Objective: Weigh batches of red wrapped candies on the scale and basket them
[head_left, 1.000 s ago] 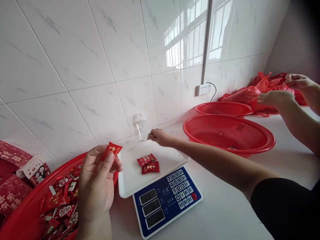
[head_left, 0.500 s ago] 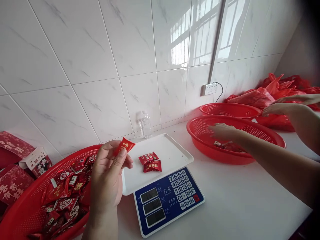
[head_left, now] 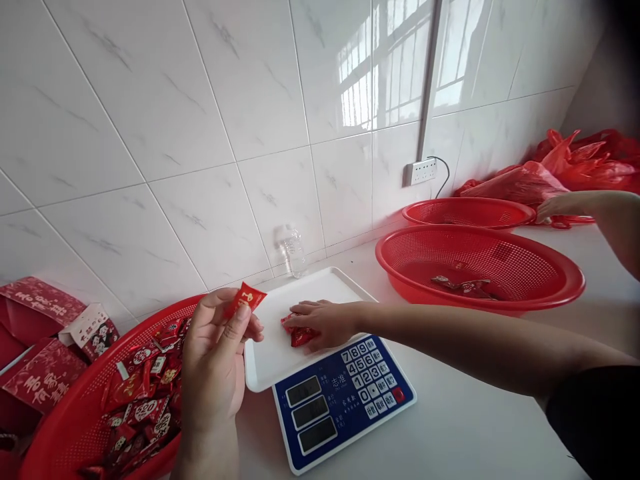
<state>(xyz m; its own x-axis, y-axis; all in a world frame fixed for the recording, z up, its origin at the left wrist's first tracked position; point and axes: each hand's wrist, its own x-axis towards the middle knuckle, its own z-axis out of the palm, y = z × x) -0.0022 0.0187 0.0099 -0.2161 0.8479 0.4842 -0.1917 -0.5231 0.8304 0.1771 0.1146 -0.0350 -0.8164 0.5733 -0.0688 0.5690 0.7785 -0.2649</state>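
The step seemed a pick-up: the left hand pinched a small glossy red packet; the right hand, loosely spread, lay over printed red packets on the white plastic tray, grip unclear. Lifting them would call for curled fingers.

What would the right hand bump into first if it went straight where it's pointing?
The red packets, which the right hand seems to touch; past them, probably the left hand, though depth is unclear.
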